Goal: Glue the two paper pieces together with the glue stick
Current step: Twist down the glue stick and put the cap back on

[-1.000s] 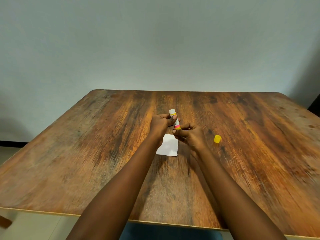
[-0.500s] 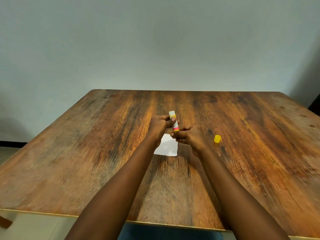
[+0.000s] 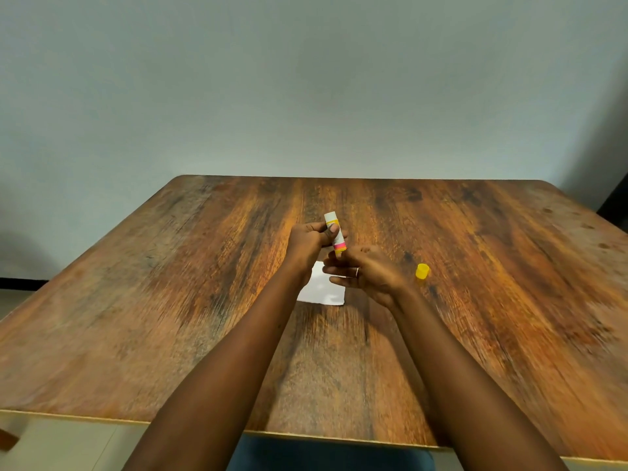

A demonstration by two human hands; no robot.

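Note:
An uncapped glue stick [image 3: 335, 234], white with a pink and yellow base, is held upright above the table's middle. My left hand [image 3: 310, 244] grips its body. My right hand [image 3: 368, 274] pinches the yellow base with thumb and forefinger, its other fingers spread. A white paper [image 3: 323, 286] lies flat on the wooden table [image 3: 170, 300] under both hands, partly hidden by them. I see only one sheet; whether a second lies on it I cannot tell. The yellow cap [image 3: 422, 270] stands on the table to the right of my right hand.
The table's near edge [image 3: 102, 418] runs across the bottom of the view. A plain wall [image 3: 306, 96] stands behind the far edge. A dark object [image 3: 616, 205] shows at the right border.
The hands and glue stick have stayed nearly in place. My right hand's fingers have spread apart below the stick's base.

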